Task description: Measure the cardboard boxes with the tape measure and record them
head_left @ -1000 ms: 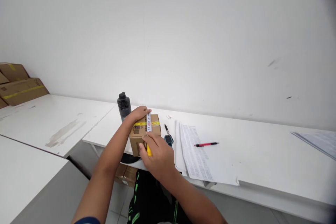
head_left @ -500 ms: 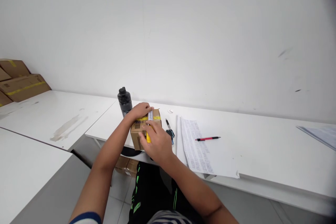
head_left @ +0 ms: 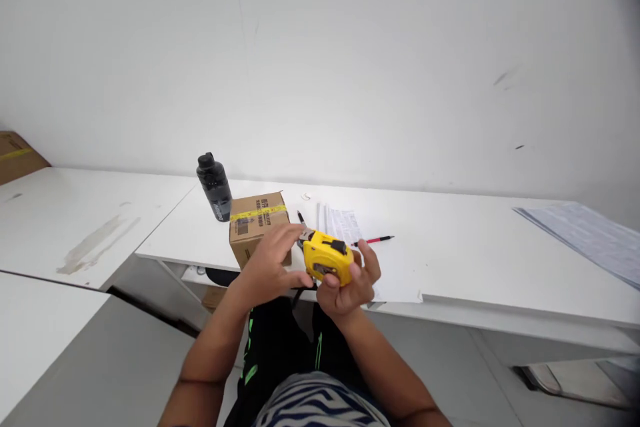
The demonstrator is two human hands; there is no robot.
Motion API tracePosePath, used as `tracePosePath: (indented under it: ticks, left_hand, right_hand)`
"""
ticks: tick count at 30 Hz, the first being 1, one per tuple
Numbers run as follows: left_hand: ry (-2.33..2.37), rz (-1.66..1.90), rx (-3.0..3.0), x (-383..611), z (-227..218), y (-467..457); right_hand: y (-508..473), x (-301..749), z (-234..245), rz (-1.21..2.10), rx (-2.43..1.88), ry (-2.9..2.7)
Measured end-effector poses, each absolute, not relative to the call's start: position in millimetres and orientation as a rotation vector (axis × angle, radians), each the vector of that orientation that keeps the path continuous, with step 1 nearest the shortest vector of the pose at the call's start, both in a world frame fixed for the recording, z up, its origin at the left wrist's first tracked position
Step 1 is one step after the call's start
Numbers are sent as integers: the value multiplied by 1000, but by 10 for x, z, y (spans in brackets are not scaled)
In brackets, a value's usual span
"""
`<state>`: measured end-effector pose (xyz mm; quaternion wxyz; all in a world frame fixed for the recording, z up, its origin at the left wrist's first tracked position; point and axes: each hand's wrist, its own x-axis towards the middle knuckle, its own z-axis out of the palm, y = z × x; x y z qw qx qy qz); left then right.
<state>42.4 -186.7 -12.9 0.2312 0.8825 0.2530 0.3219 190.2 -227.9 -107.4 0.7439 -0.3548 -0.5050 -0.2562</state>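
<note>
My right hand [head_left: 354,288] grips the yellow tape measure [head_left: 327,257] near the cardboard box [head_left: 260,223]; my left hand [head_left: 267,263] is spread beside its metal end [head_left: 306,234]. The tape measure is off the box top; whether measuring is finished, I cannot tell.

The head camera looks forward and down across the desk [head_left: 465,240].

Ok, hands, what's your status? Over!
Right hand holding yellow tape measure. Left hand at its silver end. Cardboard box partly behind left hand.
</note>
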Motion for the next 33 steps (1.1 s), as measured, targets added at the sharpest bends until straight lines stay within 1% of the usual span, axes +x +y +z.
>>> tracePosePath:
  ticks: [1, 2, 4, 6, 7, 9, 13, 15, 17, 20, 24, 27, 33]
  left_hand:
    - [826, 855, 2522, 454, -181, -1823]
    - [984, 806, 2602, 470, -217, -1769]
    - [1322, 710, 2676, 434, -257, -1654]
    - [1564, 704, 2671, 296, -270, -1564]
    - [1631, 749, 2655, 193, -273, -1535]
    - [1674, 914, 2576, -55, -287, -1506]
    - [1645, 1425, 2060, -524, -456, -1499]
    - [1619, 1555, 1719, -644, -638, -1485]
    - [1586, 1570, 1470, -663, -843, -1462]
    - [1536, 1583, 1303, -557, -1063, -1442]
    - [1438, 1597, 1334, -428, -1094, -1472]
    - [1372, 1560, 1345, -451, -1046, -1510]
    - [1324, 1464, 1429, -554, -1022, -1553]
  right_hand:
    - [-2302, 1899, -1048, -444, -834, -1054]
    - [-2316, 1899, -1022, -252, -907, -988]
    - [-2300, 1911, -988, 294, -1024, -802]
    - [-2233, 1936, -994, 852, -1016, -613]
    - [-2190, 1947, -1009, 1036, -971, -537]
    - [-2105, 1958, -1040, 1190, -876, -437]
    - [-1964, 1935, -989, 1081, -805, -488]
    - [-1864, 1911, -868, 1020, -829, -660]
    - [-1721, 1860, -681, 949, -873, -931]
    - [-1455, 1691, -338, 799, -958, -1444]
    - [-1109, 1329, -1, 657, -1088, -2043]
    - [-913, 1100, 67, 602, -1067, -2236]
    - [-744, 928, 132, 382, -900, -2592]
